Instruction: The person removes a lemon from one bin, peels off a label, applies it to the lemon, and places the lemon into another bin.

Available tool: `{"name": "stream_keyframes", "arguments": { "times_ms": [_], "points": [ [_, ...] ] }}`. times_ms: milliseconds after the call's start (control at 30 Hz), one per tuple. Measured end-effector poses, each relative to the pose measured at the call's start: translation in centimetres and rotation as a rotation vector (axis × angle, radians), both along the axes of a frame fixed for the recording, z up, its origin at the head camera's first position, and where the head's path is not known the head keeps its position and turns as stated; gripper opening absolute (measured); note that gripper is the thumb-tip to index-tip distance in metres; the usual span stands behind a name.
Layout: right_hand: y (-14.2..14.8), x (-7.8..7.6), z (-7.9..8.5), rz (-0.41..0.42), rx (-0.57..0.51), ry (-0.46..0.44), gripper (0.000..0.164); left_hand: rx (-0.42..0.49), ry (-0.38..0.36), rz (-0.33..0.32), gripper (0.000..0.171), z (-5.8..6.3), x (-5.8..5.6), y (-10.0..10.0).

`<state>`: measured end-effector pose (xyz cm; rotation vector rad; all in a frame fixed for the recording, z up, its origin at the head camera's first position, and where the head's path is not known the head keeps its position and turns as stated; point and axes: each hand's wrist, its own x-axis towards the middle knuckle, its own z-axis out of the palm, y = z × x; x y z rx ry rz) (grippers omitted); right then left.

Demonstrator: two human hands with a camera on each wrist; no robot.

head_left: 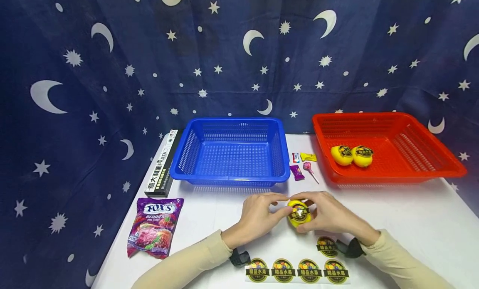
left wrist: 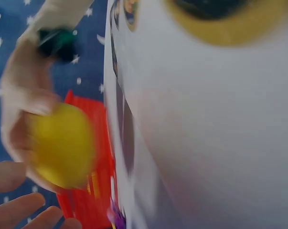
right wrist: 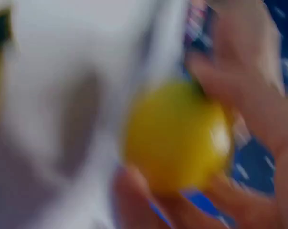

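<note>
A yellow lemon (head_left: 295, 224) with a black-and-gold label (head_left: 299, 212) on it is held above the white table, blurred in both wrist views. My right hand (head_left: 329, 212) grips it from the right, thumb low and fingers over the top. From the left, my left hand (head_left: 258, 216) reaches it, the thumb right at the label and the forefinger near the top. Its other fingers (left wrist: 19, 210) are extended in the left wrist view. Closer to me lies a strip of several matching labels (head_left: 295, 271), with a single label (head_left: 326, 246) beside the right wrist.
A blue basket (head_left: 228, 179) stands behind the hands. Two labelled lemons (head_left: 351, 156) sit in the red basket (head_left: 389, 179) at right. Small candies (head_left: 297, 172) and a lollipop (head_left: 307, 166) lie between them. At left are a pasta box (head_left: 162, 166) and a candy bag (head_left: 155, 228).
</note>
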<state>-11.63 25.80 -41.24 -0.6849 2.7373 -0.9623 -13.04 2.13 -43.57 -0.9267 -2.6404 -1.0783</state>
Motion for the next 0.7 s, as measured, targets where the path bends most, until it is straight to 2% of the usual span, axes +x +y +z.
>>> {"name": "stream_keyframes", "arguments": {
  "times_ms": [67, 133, 233, 333, 433, 500, 600, 700],
  "points": [
    [3.1, 0.0, 2.8, 0.042, 0.014, -0.039, 0.068, -0.013, 0.03, -0.021, 0.031, 0.5, -0.1, 1.4],
    [6.8, -0.4, 5.8, 0.07, 0.033, -0.04, 0.066, -0.045, 0.088, -0.039, 0.033, 1.0, -0.4, 3.1],
    [12.6, -2.1, 9.4, 0.011, 0.086, 0.001, 0.063, -0.091, 0.18, -0.041, 0.035, 2.0, -1.1, 5.9],
    [17.9, -5.1, 11.4, -0.102, 0.125, -0.025, 0.059, -0.142, 0.226, -0.016, 0.039, 3.0, -2.0, 8.3],
    [22.0, -8.5, 11.6, -0.204, 0.179, -0.099, 0.058, -0.195, 0.23, 0.016, 0.044, 3.5, -2.7, 10.3],
    [24.0, -10.3, 10.8, -0.236, 0.203, -0.143, 0.058, -0.231, 0.232, 0.033, 0.047, 3.5, -3.1, 11.4],
    [25.8, -12.2, 9.0, -0.277, 0.233, -0.203, 0.064, -0.275, 0.25, 0.056, 0.049, 3.3, -3.7, 12.9],
    [27.0, -13.2, 7.1, -0.284, 0.223, -0.259, 0.068, -0.291, 0.267, 0.072, 0.049, 3.0, -4.3, 13.8]
  ]
}}
